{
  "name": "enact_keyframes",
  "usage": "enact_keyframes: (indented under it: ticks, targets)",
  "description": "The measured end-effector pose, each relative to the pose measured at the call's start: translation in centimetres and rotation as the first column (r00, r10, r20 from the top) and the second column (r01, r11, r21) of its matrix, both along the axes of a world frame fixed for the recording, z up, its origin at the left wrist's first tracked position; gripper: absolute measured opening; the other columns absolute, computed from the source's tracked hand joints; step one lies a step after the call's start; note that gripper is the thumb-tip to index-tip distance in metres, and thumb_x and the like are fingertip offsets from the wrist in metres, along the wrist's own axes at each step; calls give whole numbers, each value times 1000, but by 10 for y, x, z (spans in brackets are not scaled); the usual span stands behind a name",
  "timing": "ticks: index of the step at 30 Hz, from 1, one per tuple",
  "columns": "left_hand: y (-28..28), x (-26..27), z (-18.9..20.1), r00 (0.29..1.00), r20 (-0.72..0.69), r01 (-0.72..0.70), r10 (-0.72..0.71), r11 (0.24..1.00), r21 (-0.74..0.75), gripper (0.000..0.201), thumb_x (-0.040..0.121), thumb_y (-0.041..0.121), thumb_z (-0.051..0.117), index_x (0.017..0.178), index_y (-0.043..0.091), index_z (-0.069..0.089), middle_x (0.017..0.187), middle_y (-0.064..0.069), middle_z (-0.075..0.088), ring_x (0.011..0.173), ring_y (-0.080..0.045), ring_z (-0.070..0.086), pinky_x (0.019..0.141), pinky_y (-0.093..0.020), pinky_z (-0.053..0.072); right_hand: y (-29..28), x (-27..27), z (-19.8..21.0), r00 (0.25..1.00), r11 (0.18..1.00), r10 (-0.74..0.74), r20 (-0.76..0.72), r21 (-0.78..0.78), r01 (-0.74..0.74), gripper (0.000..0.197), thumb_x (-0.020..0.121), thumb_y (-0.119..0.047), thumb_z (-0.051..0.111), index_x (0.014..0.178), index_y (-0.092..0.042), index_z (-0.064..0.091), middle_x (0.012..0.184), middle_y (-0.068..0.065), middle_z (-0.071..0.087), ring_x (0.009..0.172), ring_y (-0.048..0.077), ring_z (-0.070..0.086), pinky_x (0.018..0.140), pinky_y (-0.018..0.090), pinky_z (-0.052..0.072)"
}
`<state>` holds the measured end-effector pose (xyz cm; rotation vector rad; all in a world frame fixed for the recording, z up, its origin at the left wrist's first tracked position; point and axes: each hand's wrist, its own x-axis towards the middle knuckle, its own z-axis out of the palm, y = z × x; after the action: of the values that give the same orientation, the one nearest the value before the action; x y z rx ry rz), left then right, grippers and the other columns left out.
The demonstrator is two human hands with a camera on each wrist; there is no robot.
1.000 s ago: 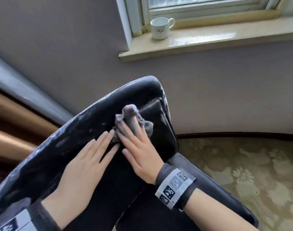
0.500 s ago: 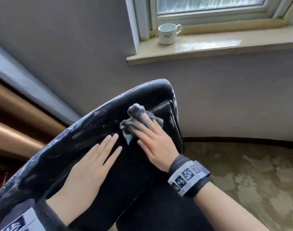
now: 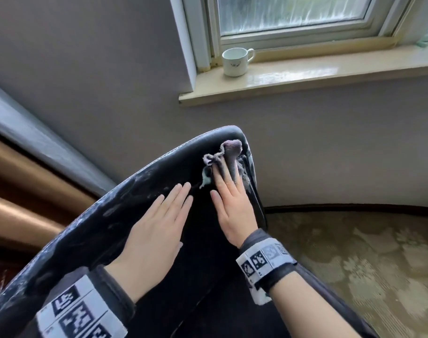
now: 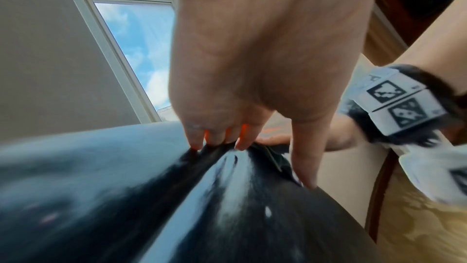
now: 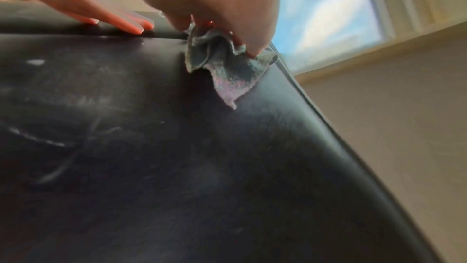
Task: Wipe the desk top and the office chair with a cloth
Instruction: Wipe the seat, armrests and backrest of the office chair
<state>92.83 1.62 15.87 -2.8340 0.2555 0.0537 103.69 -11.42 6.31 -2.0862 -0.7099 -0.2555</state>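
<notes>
The black leather office chair (image 3: pixel 105 215) fills the lower left of the head view, its back streaked with pale smears. My left hand (image 3: pixel 159 225) lies flat on the back, fingers straight, holding nothing. My right hand (image 3: pixel 232 206) presses a crumpled grey-purple cloth (image 3: pixel 230 152) against the back's top right corner with straight fingers. In the right wrist view the cloth (image 5: pixel 227 67) bunches under the fingertips (image 5: pixel 255 47) on the chair (image 5: pixel 177 167). The left wrist view shows the left hand (image 4: pixel 252 57) resting on the glossy chair (image 4: pixel 126 197).
A white cup (image 3: pixel 236 62) stands on the windowsill (image 3: pixel 330 74) above the chair. A grey wall runs behind it. Patterned carpet (image 3: pixel 354 264) lies to the right. Brown wooden furniture (image 3: pixel 18 215) sits at the left.
My right hand has slid the cloth up and to the right, from the middle of the chair back to its top corner. The left hand has stayed flat.
</notes>
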Motion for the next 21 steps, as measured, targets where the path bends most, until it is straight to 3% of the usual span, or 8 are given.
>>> enact_keyframes:
  ticks: [3,6,8,10,13,17,19,21]
  targets:
    - [-18,16,-1,1000,25,19,-17,998,-64,91,51,28,88,129,-3,54,142,-19,43,129,-31,45,105,-45,41,2,-11,-9,983,989,-51,-177,128,74,53,97,-31,26,148,-23,13,157,-10,5,146,12,-6,117,20,-4]
    - [-31,30,-1,1000,26,-2,4,996,-88,91,51,29,88,129,-3,53,141,-19,45,129,-31,46,99,-47,45,-4,-2,-6,984,989,-55,-172,124,77,54,96,-34,23,147,-24,11,157,-8,8,146,12,-2,117,18,-3]
    - [-40,37,1,999,-24,-45,44,999,-23,93,70,34,77,142,0,29,152,-18,20,140,-29,27,111,-42,28,-6,14,3,985,989,-42,-169,134,65,56,95,-36,22,148,-23,9,157,-9,5,146,9,-3,115,14,-4]
    - [-42,40,-3,999,-41,-21,22,999,31,83,95,35,46,142,4,-15,150,-12,-24,144,-23,-13,115,-35,-4,-9,33,10,979,981,-41,-200,180,78,56,96,-33,23,149,-22,7,154,-15,-1,144,1,-5,113,10,-3]
    - [-42,38,-16,993,-89,-70,79,993,99,75,101,29,28,135,3,-34,141,-14,-44,136,-24,-33,111,-36,-18,-17,40,-2,932,933,-50,-358,318,172,53,100,-23,29,150,-26,12,153,-21,0,140,-10,-1,114,10,6]
    - [-44,41,-22,982,-119,-126,143,981,145,76,102,26,27,136,0,-35,139,-15,-48,134,-27,-37,112,-40,-16,-40,17,-53,791,944,-137,-596,164,287,41,101,-25,34,141,-22,39,149,-4,36,137,10,32,109,18,23]
    - [-48,44,-26,979,-124,-142,164,975,168,78,101,26,29,135,-1,-36,137,-16,-49,130,-27,-40,112,-41,-16,-52,25,-46,678,926,-84,-730,194,324,35,100,-31,37,126,-18,57,128,-2,58,120,12,51,100,19,36]
    - [-51,48,-29,981,-93,-158,172,977,144,80,100,27,32,136,-2,-33,139,-17,-46,131,-28,-38,113,-43,-16,-58,37,-22,665,872,31,-746,346,347,31,100,-32,40,104,-18,67,99,-8,66,97,5,58,83,8,42]
